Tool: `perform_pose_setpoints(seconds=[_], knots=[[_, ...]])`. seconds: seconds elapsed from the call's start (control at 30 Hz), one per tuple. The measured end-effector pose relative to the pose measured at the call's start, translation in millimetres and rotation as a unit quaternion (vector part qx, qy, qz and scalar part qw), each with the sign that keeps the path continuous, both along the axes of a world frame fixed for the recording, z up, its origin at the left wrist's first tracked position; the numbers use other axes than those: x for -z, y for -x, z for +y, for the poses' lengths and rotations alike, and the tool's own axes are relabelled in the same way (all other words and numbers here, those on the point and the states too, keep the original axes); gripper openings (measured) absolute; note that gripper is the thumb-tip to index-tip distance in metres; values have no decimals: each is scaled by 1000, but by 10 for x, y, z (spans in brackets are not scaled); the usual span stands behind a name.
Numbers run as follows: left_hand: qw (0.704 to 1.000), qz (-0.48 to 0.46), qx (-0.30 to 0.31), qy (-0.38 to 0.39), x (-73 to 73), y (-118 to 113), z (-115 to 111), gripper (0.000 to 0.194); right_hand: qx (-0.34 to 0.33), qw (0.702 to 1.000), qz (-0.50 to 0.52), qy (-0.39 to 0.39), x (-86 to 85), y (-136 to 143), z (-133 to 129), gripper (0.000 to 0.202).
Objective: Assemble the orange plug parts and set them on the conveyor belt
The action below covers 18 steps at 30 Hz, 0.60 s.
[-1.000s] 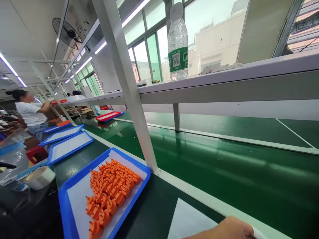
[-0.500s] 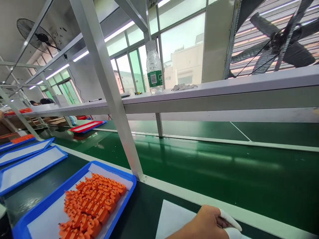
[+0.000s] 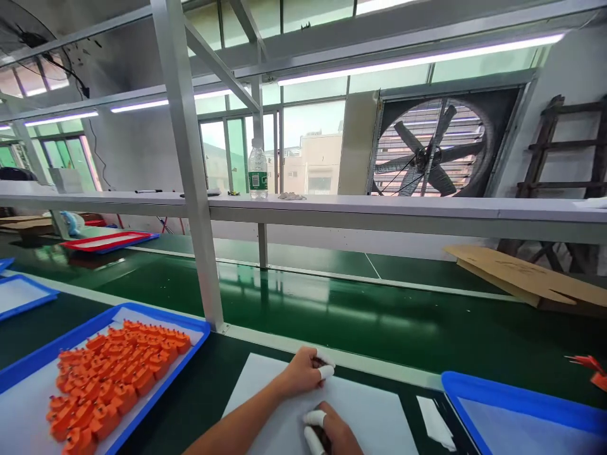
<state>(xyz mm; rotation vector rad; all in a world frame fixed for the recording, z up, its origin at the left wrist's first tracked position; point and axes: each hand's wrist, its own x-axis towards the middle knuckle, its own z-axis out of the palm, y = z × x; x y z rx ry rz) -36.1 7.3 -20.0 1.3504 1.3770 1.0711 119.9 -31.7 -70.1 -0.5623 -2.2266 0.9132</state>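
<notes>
My left hand (image 3: 303,374) is over a white sheet (image 3: 374,404) on the dark green bench, its fingers curled in and white covers on the fingertips. Closer to me, over the same sheet, my right hand (image 3: 334,433) is also curled, with white covers on its thumb and finger. Whatever either hand holds, if anything, is hidden or too small to make out. To the left, a blue tray (image 3: 161,373) lined with white holds many small orange plastic parts (image 3: 114,379).
A second blue tray (image 3: 516,395) lies at the right, beside a white paper strip (image 3: 435,422). A metal post (image 3: 194,177) rises from the bench edge behind the sheet. Beyond runs a green belt (image 3: 332,316), with cardboard (image 3: 535,272) at right. A bottle (image 3: 257,174) stands on the shelf.
The view has turned right and levelled. My right hand and the right-hand blue tray have come into view. My left hand now appears further left and higher in the picture, still curled.
</notes>
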Motion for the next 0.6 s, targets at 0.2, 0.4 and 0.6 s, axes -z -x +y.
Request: perform_pose_setpoints(seconds=[0.2,0.4,0.6], knots=[[997,61,-25,-41,27,-101,-24,29,-27,999,-24,-20,-45,-12,-11,26],[988,114,-24,-97,-41,-190,-168,21,16,999,-22,-32,-188,-16,-172,28],[996,79,-15,-40,-284,-236,-363,39,8,993,-97,-69,-471,-75,-334,38]])
